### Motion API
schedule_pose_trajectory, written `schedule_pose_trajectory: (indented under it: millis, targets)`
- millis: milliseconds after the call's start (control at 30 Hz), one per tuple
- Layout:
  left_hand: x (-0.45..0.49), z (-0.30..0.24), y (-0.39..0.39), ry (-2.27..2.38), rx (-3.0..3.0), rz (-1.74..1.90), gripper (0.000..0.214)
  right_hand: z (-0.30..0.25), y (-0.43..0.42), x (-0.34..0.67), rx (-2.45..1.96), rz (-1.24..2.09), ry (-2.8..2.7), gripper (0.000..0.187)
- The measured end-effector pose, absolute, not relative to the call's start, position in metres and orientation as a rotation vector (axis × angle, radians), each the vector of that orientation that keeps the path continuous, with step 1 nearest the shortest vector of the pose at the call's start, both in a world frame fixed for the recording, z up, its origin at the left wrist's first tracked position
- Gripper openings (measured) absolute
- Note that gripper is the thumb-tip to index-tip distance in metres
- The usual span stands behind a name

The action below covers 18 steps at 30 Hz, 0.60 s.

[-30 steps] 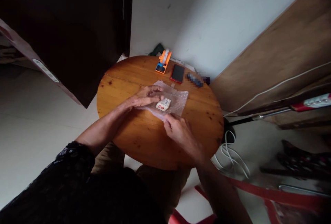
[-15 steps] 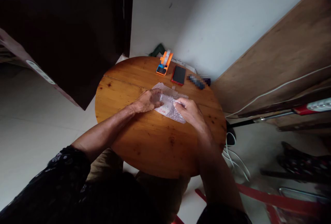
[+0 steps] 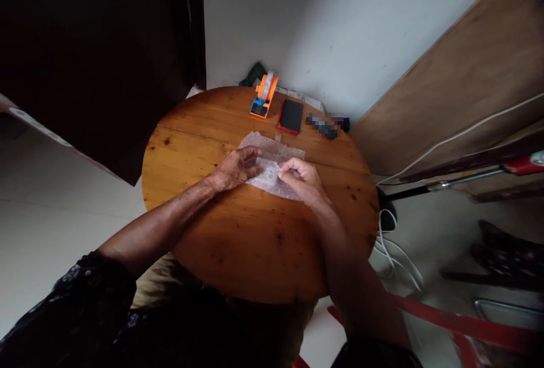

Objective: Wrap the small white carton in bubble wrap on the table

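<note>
Pale wall [image 3: 263, 28] rises behind a round wooden counter [image 3: 238, 255], with a dark panel [image 3: 93, 34] standing to the left and a brown board [image 3: 463, 56] leaning along the right. From where I stand, I see someone in black patterned sleeves [image 3: 91, 300] sitting close up to the near edge, both forearms laid out over the wood.

Near the middle of the counter lies a sheet of bubble wrap [image 3: 272, 152], and a small pale packet [image 3: 267, 176] shows through a layer of it, its markings too blurred to read. The packet sits between the two hands. On its left side the left hand [image 3: 233, 170] rests with fingers curved and the thumb held apart from them, touching the wrap. Opposite, the right hand [image 3: 308, 181] pinches an edge of the plastic between thumb and forefinger.

Beyond the wrap, toward the wall, stand or lie three things in a loose row: an orange and blue tape dispenser [image 3: 264, 96], a dark-screened phone [image 3: 290, 115] with a red edge, and a dark object [image 3: 325, 126] blurred into squares. Down on the right, a red frame [image 3: 450, 320] crosses above the floor.
</note>
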State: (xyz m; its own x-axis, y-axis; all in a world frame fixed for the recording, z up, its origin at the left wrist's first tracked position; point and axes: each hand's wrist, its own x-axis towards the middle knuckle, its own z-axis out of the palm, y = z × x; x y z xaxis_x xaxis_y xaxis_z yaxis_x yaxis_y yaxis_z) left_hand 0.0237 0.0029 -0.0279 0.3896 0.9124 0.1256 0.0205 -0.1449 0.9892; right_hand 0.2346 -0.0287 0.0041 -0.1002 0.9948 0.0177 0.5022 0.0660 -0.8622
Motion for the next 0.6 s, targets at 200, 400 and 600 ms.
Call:
schedule_pose_trajectory:
  millis: [200, 400, 600]
  targets:
    - [0.0235, -0.0252, 0.0010, 0.858, 1.478, 0.955, 0.039, 0.0042, -0.0327, 0.2345, -1.515, 1.118, -1.530, 0.016]
    - [0.0253, -0.0215, -0.0006, 0.883, 1.392, 0.904, 0.036, 0.0092, -0.0342, 0.2388, -1.576, 1.251, -1.569, 0.012]
    - [0.0290, -0.0191, 0.0007, 0.898, 1.315, 0.920, 0.031, 0.0047, -0.0296, 0.2435, -1.688, 1.020, -1.762, 0.007]
